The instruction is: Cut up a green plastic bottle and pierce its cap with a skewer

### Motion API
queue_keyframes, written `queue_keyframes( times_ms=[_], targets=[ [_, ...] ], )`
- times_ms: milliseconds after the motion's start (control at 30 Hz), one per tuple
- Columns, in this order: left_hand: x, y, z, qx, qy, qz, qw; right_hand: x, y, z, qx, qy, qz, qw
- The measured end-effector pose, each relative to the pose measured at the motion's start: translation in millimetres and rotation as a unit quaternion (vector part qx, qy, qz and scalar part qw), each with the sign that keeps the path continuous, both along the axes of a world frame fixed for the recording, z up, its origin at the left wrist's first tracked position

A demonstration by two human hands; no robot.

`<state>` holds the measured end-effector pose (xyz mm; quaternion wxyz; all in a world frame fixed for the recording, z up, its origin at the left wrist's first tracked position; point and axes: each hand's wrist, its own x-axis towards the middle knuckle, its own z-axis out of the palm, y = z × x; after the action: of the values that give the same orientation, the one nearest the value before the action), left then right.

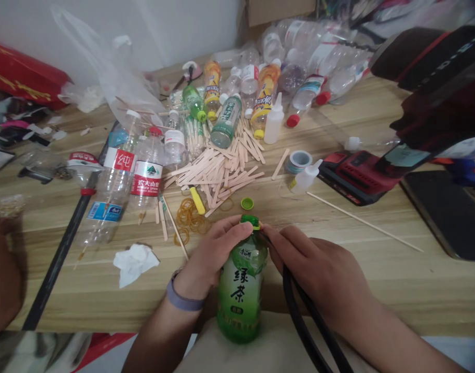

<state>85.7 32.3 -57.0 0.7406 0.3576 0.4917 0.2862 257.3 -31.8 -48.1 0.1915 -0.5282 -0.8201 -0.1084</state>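
Note:
A green tea bottle [239, 295] stands upright between my hands at the table's front edge, its mouth uncapped and a yellow-green ring round its neck. My left hand [222, 243] is wrapped round the bottle's neck from the left, thumb near the rim. At the right of the neck, my right hand [315, 264] has its fingers pressed together on the black handles of a tool [305, 316]; the tool's tip, by the neck ring, is mostly hidden by the fingers. A green cap [247, 203] lies just beyond the bottle.
Wooden sticks [218, 173], rubber bands [189, 217] and a yellow-handled item [197, 201] lie ahead. Plastic bottles [146, 178] stand left and behind. A red-black power tool [362, 176] and a phone [451, 212] are at right. Another person's arm [4, 274] rests far left.

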Motion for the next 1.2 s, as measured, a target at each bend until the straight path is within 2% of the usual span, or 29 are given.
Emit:
queue_keyframes(
  times_ms=[367,500,633,833,1200],
  targets=[
    [1,-2,2.3,-0.001,-0.004,0.004,1.0,-3,0,6.1,0.014,-0.002,-0.016,1.0],
    [2,-2,4.1,-0.009,-0.029,-0.007,1.0,-2,-2,3.5,0.007,0.004,-0.01,1.0],
    [3,-1,5.2,-0.004,-0.05,-0.019,0.999,-3,-3,-0.6,0.03,-0.005,-0.029,0.999],
    [4,-2,8.0,0.005,-0.041,-0.031,0.999,-7,-2,-1.9,0.042,-0.02,-0.037,0.998],
    [2,-3,9.6,0.098,0.019,-0.104,0.99,-3,-4,-3.7,0.034,0.011,-0.033,0.999]
  ],
)
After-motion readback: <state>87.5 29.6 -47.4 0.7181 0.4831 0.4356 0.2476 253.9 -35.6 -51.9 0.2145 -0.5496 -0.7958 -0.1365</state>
